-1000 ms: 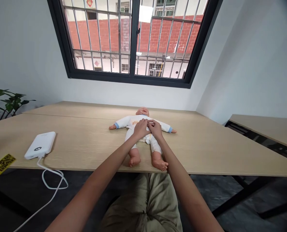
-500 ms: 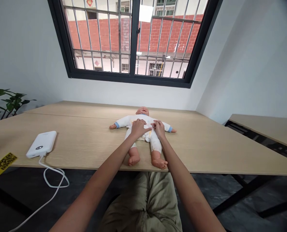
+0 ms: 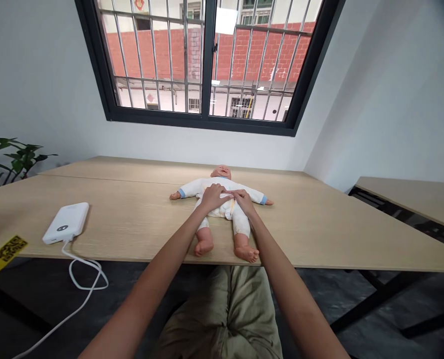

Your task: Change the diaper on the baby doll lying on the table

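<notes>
A baby doll (image 3: 222, 172) lies on its back on the wooden table, its head toward the window and its bare feet near the front edge. It wears a white top (image 3: 192, 188) with blue cuffs and a white diaper (image 3: 226, 211). My left hand (image 3: 212, 198) rests on the doll's waist, its thumb pointing right. Beside it, my right hand (image 3: 243, 200) touches the waist on the other side, and its fingertips reach toward my left hand. Whatever lies between the fingers of either hand is too small and hidden to make out.
On the left of the table (image 3: 132, 219) lies a white power bank (image 3: 67, 223), its cable (image 3: 80, 287) hanging over the front edge. A yellow tag (image 3: 5, 257) is at the far left. Behind the table stands a plant (image 3: 18, 162).
My right hand's fingers have moved left and flattened, close to my left hand. The doll's foot on the left has shifted slightly left.
</notes>
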Tool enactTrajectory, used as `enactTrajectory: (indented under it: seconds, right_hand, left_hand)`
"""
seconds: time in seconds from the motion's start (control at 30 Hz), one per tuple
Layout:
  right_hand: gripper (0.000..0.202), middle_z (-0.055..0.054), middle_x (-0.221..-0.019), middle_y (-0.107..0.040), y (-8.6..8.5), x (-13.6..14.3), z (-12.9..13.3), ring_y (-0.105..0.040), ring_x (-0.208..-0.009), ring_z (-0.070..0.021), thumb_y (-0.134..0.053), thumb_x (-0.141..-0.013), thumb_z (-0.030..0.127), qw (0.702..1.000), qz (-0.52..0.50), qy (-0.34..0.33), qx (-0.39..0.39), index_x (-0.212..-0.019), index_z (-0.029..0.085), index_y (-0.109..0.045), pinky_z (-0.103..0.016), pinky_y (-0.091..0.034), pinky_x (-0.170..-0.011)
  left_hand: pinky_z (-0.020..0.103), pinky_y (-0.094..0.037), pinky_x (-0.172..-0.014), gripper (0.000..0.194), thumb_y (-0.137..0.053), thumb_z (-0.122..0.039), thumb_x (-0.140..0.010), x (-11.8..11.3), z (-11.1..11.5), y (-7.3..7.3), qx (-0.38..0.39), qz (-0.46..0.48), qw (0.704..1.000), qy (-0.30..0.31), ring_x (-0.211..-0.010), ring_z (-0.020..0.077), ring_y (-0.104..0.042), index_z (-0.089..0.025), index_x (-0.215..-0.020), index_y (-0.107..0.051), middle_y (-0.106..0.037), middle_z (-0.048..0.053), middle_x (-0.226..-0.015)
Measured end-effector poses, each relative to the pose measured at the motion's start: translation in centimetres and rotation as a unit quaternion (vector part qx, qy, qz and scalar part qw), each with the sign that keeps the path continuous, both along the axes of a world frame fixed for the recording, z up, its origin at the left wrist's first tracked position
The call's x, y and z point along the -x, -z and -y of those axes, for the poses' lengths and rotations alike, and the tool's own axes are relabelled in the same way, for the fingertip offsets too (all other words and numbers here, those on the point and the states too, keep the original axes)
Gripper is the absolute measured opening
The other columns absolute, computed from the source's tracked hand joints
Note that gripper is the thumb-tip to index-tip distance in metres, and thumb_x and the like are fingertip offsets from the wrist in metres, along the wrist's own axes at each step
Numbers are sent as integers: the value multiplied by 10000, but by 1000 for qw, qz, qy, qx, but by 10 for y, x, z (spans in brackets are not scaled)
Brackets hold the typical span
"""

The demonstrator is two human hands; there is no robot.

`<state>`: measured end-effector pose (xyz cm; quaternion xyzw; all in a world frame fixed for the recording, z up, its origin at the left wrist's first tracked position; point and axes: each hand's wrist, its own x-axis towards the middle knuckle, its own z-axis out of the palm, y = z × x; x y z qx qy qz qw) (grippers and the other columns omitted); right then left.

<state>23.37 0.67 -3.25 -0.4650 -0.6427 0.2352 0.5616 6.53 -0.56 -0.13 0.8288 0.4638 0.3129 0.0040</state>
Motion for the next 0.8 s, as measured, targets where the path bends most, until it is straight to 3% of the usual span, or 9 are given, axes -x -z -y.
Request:
enactTrajectory:
  seconds: [0.1, 0.23, 0.37, 0.5, 0.7, 0.8]
  right_hand:
    - [222, -46, -869, -701, -1, 0, 0, -566, -958, -214, -537, -724, 275, 1000, -4, -1, 3, -720, 236, -755, -353, -431, -929]
    - [228, -45, -840, -709, 1, -1, -2, -590, -905, -208, -522, -720, 288, 1000, -11, -17, 1, -675, 225, -736, -346, -446, -888]
    - [216, -41, -913, -709, 6, -3, -6, -594, -910, -202, -577, -703, 336, 999, -25, -24, -11, -779, 209, -735, -345, -443, -891]
    - [344, -58, -972, -705, 9, -4, -9, -602, -824, -176, -656, -674, 408, 998, -50, -29, 5, -921, 176, -715, -326, -466, -830]
    - [346, -60, -982, -708, 9, -4, -8, -606, -818, -171, -679, -674, 418, 999, -44, -20, 14, -915, 171, -709, -328, -479, -833]
    - [333, -57, -974, -709, 9, -4, -7, -609, -822, -171, -687, -666, 408, 998, -51, -16, 15, -903, 175, -710, -322, -490, -822]
  left_hand:
    - [332, -421, -896, 190, -507, -329, -922, 2, -1, 2, 1, 0, 1000, -3, -1066, 211, -551, -203, -995, -629, -640, 47, -1086]
    - [334, -414, -936, 213, -476, -208, -912, 2, -5, 5, 12, 5, 1000, -24, -1097, 214, -538, -179, -1072, -615, -619, 71, -1152]
    - [342, -419, -940, 287, -380, -164, -939, 2, -13, 8, 21, 21, 999, -34, -1093, 212, -540, -188, -1077, -630, -619, 73, -1162]
    - [337, -430, -930, 293, -432, -151, -903, 4, -21, 10, 31, 49, 998, -24, -1050, 206, -559, -191, -1068, -671, -644, 69, -1111]
    - [336, -439, -897, 304, -546, -133, -814, 3, -22, 3, 57, 68, 996, -19, -990, 203, -579, -235, -1047, -712, -673, 44, -1027]
    - [345, -433, -873, 257, -506, -141, -842, 0, -19, 1, 34, 51, 997, -36, -991, 216, -575, -231, -922, -733, -666, 55, -975]
